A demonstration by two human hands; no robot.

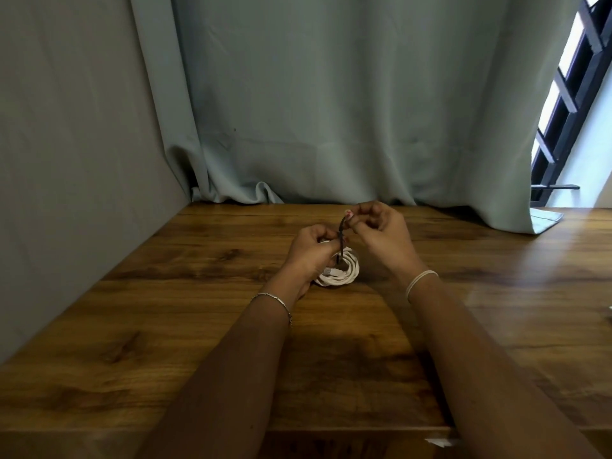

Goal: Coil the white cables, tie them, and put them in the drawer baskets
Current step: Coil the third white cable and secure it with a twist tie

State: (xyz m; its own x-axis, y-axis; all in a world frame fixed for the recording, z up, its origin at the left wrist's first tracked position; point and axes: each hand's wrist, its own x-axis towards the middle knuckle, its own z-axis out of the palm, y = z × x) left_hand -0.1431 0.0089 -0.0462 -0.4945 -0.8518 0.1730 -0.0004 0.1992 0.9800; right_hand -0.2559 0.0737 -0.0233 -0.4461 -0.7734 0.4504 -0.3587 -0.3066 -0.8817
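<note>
tying in progress: coiled white cable at centre of frame

coiled white cable (342,273) sits low on the wooden worktop (165,326) at centre of frame, its left side covered by the left grip (311,251). left grip: fingers curled round the coil and the lower part of a thin black tie (341,235). right grip (381,233), just above and to the right, is clamped on the tie's upper end between thumb and fingertips. the tie runs near upright between the two grips. grey-green curtain (331,94) fills the upper frame. barred window (569,94) at upper right.
</note>
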